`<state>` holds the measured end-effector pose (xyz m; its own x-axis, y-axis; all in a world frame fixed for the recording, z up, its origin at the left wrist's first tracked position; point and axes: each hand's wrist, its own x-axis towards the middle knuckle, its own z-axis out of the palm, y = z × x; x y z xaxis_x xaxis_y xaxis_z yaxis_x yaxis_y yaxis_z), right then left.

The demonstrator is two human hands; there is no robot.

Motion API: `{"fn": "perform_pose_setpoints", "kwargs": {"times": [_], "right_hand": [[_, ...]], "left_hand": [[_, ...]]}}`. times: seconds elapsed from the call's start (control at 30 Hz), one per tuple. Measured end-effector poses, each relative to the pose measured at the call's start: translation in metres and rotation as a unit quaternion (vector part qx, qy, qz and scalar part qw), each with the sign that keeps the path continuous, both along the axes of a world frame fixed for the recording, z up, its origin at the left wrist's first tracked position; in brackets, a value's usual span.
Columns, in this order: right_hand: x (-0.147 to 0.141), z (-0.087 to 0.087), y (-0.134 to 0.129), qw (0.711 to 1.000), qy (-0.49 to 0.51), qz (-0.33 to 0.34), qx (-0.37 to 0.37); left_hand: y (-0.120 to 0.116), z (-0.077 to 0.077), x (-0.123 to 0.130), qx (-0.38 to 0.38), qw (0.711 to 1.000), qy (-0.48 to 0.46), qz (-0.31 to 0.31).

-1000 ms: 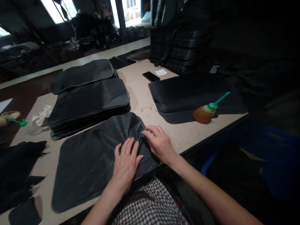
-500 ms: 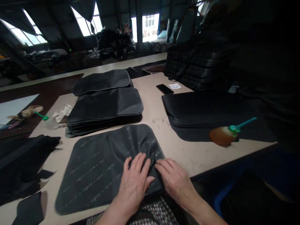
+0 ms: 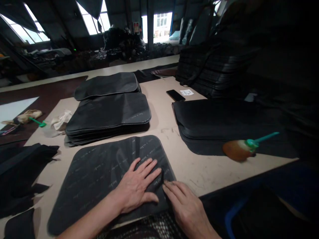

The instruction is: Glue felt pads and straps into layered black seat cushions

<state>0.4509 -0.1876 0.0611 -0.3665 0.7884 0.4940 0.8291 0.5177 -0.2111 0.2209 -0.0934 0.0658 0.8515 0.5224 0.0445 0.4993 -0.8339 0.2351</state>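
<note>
A black sheet (image 3: 94,179) with rounded corners and faint printed lettering lies on the tan table top (image 3: 161,129). My left hand (image 3: 138,184) rests palm down on its right half, fingers spread and thumb apart. At the sheet's right edge is my right hand (image 3: 185,204), its fingers together and their tips touching the fabric; whether they pinch the edge is hidden. Small wrinkles run through the fabric near both hands.
Behind the sheet are two stacks of black pieces (image 3: 109,111). To the right, an orange-brown bottle (image 3: 238,150) with a green spout lies on a black stack (image 3: 211,116). A phone (image 3: 175,95), a white cloth (image 3: 62,120) and black scraps (image 3: 22,172) surround the work.
My left hand has spread its fingers and moved slightly left, its forearm now more slanted. My right hand is a little lower. The folds in the sheet look flatter.
</note>
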Motion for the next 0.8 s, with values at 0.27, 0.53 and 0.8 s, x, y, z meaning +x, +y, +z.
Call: {"fn": "perform_pose_setpoints", "kwargs": {"times": [0.27, 0.53, 0.8], "right_hand": [[0.001, 0.003, -0.004, 1.000, 0.005, -0.012, -0.011], [0.004, -0.005, -0.009, 0.999, -0.040, -0.011, -0.023], [0.030, -0.016, 0.004, 0.996, -0.055, 0.064, -0.015]], "left_hand": [[0.044, -0.014, -0.001, 0.041, 0.999, 0.011, 0.032], [0.039, -0.015, -0.001, 0.024, 0.993, 0.007, 0.114], [0.032, -0.011, -0.014, -0.031, 0.988, -0.029, 0.146]]}}
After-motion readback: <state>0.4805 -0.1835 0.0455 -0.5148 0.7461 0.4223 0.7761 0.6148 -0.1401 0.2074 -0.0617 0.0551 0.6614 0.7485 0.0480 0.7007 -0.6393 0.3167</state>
